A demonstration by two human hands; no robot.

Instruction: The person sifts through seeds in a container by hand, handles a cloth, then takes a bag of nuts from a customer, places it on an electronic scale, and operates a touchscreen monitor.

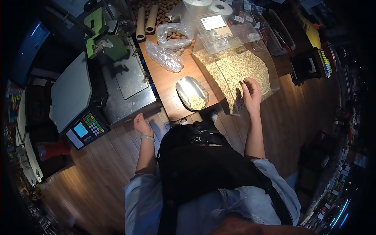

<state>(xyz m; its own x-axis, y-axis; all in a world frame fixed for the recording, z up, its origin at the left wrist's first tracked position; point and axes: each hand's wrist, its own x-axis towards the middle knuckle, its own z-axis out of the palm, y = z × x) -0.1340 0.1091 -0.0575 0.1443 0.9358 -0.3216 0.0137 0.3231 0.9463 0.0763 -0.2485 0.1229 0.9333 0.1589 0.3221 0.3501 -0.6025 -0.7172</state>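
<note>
My right hand is over the front right of a clear bin filled with pale flakes. Its thumb and fingers are curved and apart, with nothing visible between them. Left of the bin, a metal scoop lies on the wooden table, with a small heap of flakes at its near end. My left hand hangs near the front edge of the metal counter, fingers curled in; whether anything is inside them is hidden. A bracelet circles that wrist.
A digital scale stands at the left, beside a metal counter with a green machine. Plastic bags, cardboard tubes and round brown nuts lie at the back. A label stand tops the bin.
</note>
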